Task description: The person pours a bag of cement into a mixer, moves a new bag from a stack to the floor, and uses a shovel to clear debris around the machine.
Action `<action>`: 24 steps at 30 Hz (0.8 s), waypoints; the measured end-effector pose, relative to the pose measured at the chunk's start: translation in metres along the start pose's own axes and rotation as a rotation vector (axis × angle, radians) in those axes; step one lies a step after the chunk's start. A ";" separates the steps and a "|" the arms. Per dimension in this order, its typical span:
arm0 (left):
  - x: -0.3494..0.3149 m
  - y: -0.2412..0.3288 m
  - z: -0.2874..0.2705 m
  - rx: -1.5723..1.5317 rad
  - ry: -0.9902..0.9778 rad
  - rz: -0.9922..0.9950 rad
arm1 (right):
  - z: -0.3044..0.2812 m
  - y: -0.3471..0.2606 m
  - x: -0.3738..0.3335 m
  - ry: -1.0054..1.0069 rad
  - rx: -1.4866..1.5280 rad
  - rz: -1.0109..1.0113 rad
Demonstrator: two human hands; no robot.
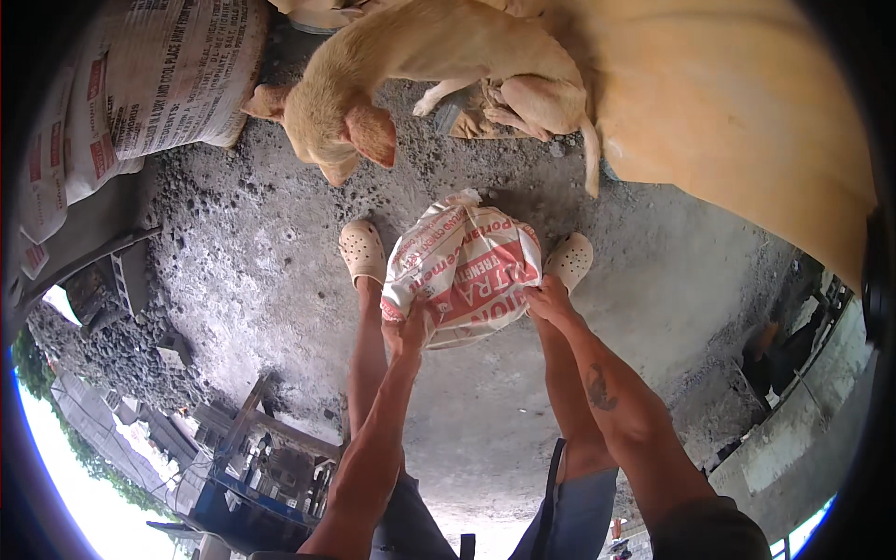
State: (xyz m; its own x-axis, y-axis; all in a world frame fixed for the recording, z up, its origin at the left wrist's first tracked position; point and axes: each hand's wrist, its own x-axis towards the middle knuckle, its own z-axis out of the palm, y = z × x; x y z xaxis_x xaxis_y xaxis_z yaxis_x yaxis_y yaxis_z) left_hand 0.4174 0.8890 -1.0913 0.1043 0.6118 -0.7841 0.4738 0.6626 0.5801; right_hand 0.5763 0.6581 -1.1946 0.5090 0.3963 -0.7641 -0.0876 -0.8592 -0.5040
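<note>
A white cement sack (464, 266) with red print hangs between my legs above the grey floor, partly bulging and creased. My left hand (405, 329) grips its near left edge with the fingers closed on the fabric. On the opposite side, my right hand (550, 297) is closed round the sack's right edge. What the sack holds, if anything, is hidden. Just beyond it, at the upper left, a tan dog (439, 56) bends its head down toward the floor.
Printed feed sacks (182, 75) are stacked at the far left. A large tan sheet-like surface (728, 103) fills the far right. Gravel (112, 355) and a wooden frame (266, 420) lie to the left. My light clogs (362, 250) stand either side of the sack on the rough concrete floor (243, 271).
</note>
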 end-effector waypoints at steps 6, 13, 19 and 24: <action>-0.105 0.006 -0.006 0.058 0.021 0.050 | -0.013 0.031 -0.061 -0.099 0.707 -0.067; -0.303 0.097 -0.009 0.249 -0.066 0.146 | -0.165 -0.048 -0.307 -0.025 0.895 -0.063; -0.464 0.169 -0.043 0.246 -0.366 0.368 | -0.230 -0.059 -0.535 0.207 0.894 0.000; -0.641 0.225 -0.017 0.371 -0.562 0.509 | -0.285 -0.049 -0.723 0.514 1.115 -0.118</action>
State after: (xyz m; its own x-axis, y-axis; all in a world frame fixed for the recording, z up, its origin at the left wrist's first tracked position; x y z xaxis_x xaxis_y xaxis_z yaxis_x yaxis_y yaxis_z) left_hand 0.4427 0.6531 -0.4542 0.7558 0.4266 -0.4968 0.4977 0.1189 0.8592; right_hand 0.4568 0.3216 -0.5021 0.8189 0.0630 -0.5704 -0.5724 0.0186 -0.8198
